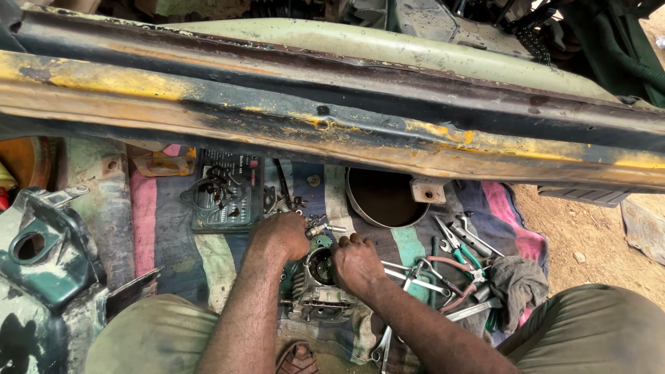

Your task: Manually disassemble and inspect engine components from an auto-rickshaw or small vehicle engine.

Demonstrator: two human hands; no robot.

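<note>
the small engine block (320, 294), finned cast metal on the striped cloth (173, 235) between the knees, looks heavy, rigid and oily, best gripped by its body, left hand (280, 235) clenched at its far-left edge, right hand (357, 263) grasping its round opening.

Bare forearms, no sleeves; olive-green trousers (149, 336) cover both knees; a sandal (296, 358) below.

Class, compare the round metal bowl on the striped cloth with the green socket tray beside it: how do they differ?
The bowl is round and dark brown; the socket tray is rectangular and green. The bowl looks hollow and bare inside; the tray carries a heap of small metal parts. The bowl lies partly under the rusty yellow beam; the tray shows almost whole. Both rest on the striped cloth, beyond the person's hands.
</note>
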